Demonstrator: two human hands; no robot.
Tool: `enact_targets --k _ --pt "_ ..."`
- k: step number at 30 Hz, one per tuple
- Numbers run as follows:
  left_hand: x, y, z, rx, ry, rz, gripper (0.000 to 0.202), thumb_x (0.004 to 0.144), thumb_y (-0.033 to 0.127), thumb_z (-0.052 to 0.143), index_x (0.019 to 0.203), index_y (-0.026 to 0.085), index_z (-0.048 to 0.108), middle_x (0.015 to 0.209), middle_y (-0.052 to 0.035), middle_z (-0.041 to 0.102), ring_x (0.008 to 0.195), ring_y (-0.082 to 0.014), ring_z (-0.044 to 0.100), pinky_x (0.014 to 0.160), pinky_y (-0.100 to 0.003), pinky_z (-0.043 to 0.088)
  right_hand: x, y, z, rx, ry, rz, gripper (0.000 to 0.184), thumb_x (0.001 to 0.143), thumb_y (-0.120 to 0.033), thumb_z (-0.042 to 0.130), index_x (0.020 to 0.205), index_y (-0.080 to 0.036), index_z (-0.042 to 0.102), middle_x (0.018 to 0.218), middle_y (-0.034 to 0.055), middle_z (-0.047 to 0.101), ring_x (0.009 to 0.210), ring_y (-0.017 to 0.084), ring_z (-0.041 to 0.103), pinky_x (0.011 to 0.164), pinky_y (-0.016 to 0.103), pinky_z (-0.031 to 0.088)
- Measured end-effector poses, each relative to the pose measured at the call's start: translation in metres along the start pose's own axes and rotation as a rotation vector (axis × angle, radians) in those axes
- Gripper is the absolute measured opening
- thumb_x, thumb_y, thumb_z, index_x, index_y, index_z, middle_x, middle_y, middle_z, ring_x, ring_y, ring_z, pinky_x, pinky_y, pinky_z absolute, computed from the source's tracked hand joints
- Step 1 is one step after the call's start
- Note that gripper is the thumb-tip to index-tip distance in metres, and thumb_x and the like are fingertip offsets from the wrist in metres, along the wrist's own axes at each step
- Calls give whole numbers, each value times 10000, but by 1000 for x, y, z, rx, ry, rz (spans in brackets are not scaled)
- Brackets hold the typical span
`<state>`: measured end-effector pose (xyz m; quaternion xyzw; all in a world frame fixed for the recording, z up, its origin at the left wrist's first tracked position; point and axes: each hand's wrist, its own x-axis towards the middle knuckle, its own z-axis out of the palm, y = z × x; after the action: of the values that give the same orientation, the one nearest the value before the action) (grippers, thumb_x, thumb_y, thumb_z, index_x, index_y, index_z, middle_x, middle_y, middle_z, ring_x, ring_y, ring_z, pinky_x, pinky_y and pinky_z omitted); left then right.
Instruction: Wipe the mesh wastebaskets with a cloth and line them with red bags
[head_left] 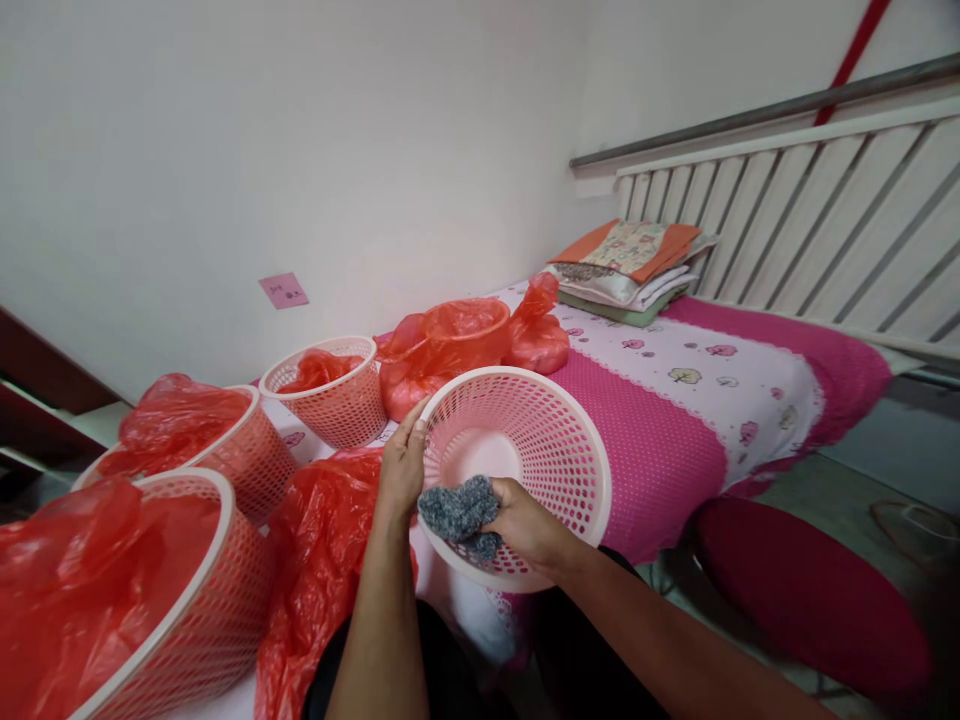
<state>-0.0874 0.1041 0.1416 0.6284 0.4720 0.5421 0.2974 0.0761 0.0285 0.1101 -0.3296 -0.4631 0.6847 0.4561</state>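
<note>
My left hand [403, 462] grips the left rim of an empty pink plastic mesh basket [555, 440], which is tilted so its opening faces me. My right hand [525, 522] is closed on a bunched grey cloth [459, 508], held against the basket's lower rim just inside the opening. The basket's pale bottom shows behind the cloth. Both forearms reach up from the bottom of the view.
Three more pink baskets lined with red plastic bags stand at the left [187, 600] [247, 450] [341, 400]. Loose red bags [465, 345] lie on the pink bedspread [660, 440]. Folded linens [630, 270] lie by the slatted headboard. A dark red stool [802, 590] stands at right.
</note>
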Motion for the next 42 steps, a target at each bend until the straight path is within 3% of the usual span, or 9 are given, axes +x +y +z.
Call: enact_targets --k 4,10,12,16,18,23,26,31,42 --pt "0 -3 0 -17 2 -14 486 984 385 500 1408 197 646 1443 -98 671 1366 -261 599 1218 -475 396 -11 -7 -16 -180 -179 -59 97 702 -244 666 739 -182 731 690 -9 697 658 152 600 653 274 473" --pt "0 -3 1 -21 -18 1 484 986 404 520 1407 205 651 1448 -98 668 1367 -257 595 1214 -464 396 -31 -27 -53 -653 -388 -64 216 659 -68 505 693 -196 676 762 -2 695 697 158 617 631 247 424" --pt "-1 -3 1 -30 -25 -3 492 986 414 522 1414 206 646 1456 -105 662 1369 -262 592 1203 -469 406 -36 -40 -58 -930 -293 -87 237 637 -12 493 668 -196 639 729 6 683 699 164 614 648 256 409" --pt "-1 0 3 -31 -9 -9 501 982 434 525 1415 213 647 1447 -104 669 1361 -267 597 1186 -469 417 -46 -57 -52 -1392 223 -249 287 715 -7 507 879 -174 674 945 106 713 915 246 627 833 341 441" --pt "-1 0 4 -38 0 -12 503 975 435 533 1406 206 655 1435 -106 678 1352 -267 604 1185 -462 416 -53 -54 -44 -1486 260 -277 270 788 -51 523 990 -148 672 1046 143 692 990 274 607 897 378 440" --pt "0 -1 3 -56 0 0 495 968 420 541 1395 202 665 1424 -101 686 1343 -265 609 1196 -452 403 -74 -21 -23 -1453 -6 -234 151 857 -168 667 1008 -177 666 1081 92 691 1029 271 592 945 389 421" --pt "1 -4 1 -27 -7 -11 484 976 411 533 1397 210 663 1425 -95 685 1343 -265 603 1190 -458 404 -78 -5 -18 -1480 -62 -207 305 834 -299 801 1078 -180 661 1139 91 689 1054 302 590 938 418 412" --pt "4 -8 -1 -2 20 -31 486 972 437 545 1380 204 668 1403 -96 696 1296 -263 632 1171 -456 424 -74 3 -23 -1559 -104 -253 522 793 -277 856 1239 -160 612 1228 120 673 1091 317 581 960 428 389" --pt "-2 -6 12 118 -31 65 530 976 339 504 1486 206 551 1531 -101 594 1428 -262 535 1242 -479 349 -52 10 -18 -1493 -7 -272 392 842 -263 797 1179 -163 623 1173 117 674 1065 295 592 917 395 422"
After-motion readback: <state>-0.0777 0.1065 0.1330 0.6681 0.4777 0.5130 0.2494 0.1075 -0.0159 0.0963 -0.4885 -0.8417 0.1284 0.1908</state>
